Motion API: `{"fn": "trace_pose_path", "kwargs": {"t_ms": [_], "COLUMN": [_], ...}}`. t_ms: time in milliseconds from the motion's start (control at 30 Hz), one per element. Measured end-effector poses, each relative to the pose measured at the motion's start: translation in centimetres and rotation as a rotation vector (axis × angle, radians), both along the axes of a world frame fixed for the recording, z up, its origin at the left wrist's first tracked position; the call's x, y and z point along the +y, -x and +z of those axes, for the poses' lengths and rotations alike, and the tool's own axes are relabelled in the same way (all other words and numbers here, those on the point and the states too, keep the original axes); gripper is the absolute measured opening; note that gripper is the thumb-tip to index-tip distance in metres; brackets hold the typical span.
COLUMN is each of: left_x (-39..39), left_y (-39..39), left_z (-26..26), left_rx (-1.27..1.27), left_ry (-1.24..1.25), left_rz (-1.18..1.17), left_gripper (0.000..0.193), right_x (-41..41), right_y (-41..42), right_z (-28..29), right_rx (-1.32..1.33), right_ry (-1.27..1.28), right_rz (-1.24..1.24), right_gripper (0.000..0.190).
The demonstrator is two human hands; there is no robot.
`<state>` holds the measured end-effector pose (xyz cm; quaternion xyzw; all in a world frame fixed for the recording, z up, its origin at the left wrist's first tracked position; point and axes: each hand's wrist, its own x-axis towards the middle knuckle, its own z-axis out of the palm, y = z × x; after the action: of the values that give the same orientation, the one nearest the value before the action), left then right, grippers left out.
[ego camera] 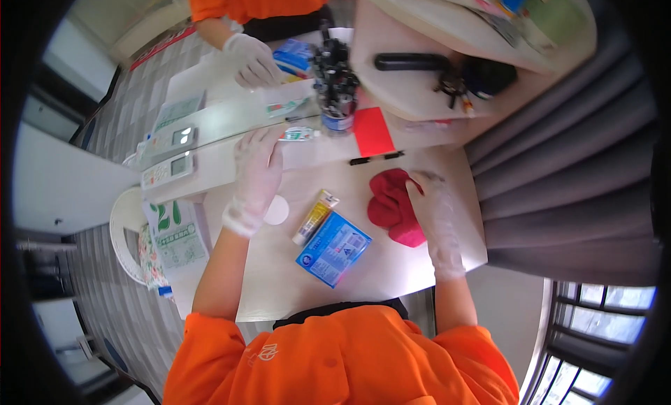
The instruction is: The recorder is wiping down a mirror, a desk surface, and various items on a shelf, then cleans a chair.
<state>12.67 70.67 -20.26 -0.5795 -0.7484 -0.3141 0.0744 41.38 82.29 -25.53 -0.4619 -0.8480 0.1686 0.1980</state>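
My left hand point(258, 177), in a thin white glove, reaches over the raised ledge at the back of the table. Its fingertips are at the end of a small white and green tube point(300, 134); whether they grip it is hidden. My gloved right hand point(434, 206) has its fingers closed on the edge of a crumpled red cloth point(390, 208) on the tabletop. Between the hands lie a blue box point(334, 249) with writing and a yellow tube point(315, 218) against its side. A white round disc point(276, 210) is beside my left wrist.
On the ledge stand a pen-filled cup point(337, 103), red paper point(373, 131) and a white remote-like device point(168, 170). Black pens point(376, 158) lie below. A mirror point(220, 111) backs the ledge. Shelves point(398, 90) rise right, near a grey curtain point(545, 195). Green-printed paper point(178, 237) is left.
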Motion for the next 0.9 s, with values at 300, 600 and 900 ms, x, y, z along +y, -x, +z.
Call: {"fn": "trace_pose_path", "kwargs": {"t_ms": [300,600,900], "left_x": [-3.9,5.1,10.1], "left_y": [-7.0,-8.3,-10.3], "left_z": [-2.6,-10.1,-12.0], "left_rx": [-0.090,0.286,0.482], "left_ry": [0.363,0.461,0.600], "left_rz": [-0.443,-0.416,-0.323], "left_gripper": [0.030,0.051,0.016], "right_x": [7.7,1.7,-3.5], "right_y": [3.1,1.3,-8.3], "right_z": [-6.7,-1.1,-2.4], "right_rx": [-0.281,-0.254,0.058], "right_ry": [-0.083,0.182,0.382], "right_rz": [-0.085,-0.041,-0.075], "right_gripper": [0.042,0.046,0.047]}}
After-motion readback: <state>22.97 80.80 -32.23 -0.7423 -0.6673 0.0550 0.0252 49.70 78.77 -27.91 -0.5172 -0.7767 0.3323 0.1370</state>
